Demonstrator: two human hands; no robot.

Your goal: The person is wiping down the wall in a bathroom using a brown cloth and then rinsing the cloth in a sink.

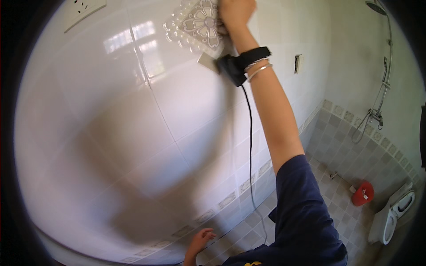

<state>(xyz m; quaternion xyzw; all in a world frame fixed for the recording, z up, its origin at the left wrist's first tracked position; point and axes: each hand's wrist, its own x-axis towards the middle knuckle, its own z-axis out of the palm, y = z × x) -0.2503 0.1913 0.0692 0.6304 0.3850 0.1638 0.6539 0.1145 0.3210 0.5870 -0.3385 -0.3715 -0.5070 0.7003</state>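
Observation:
My right hand [237, 13] is raised against the tiled wall [186, 99] at the top, beside a decorative flower tile [209, 22]. Its fingers are blurred and partly cut off, so what it holds, if anything, is unclear. A black device [232, 69] is strapped to that wrist, with a black cable [251, 139] hanging down; two bracelets [259, 70] sit just below the strap. A pale flat piece [208, 63] shows against the wall beside the device. Low in the view, my left hand [203, 238] hangs near the wall with fingers apart and nothing in it.
At top left is a wall socket [83, 11]; an uncovered wall box [298, 64] sits right of my arm. A shower set [376, 114] hangs on the far wall. A red bin [362, 194] and a white toilet [387, 219] with raised lid stand on the tiled floor at right.

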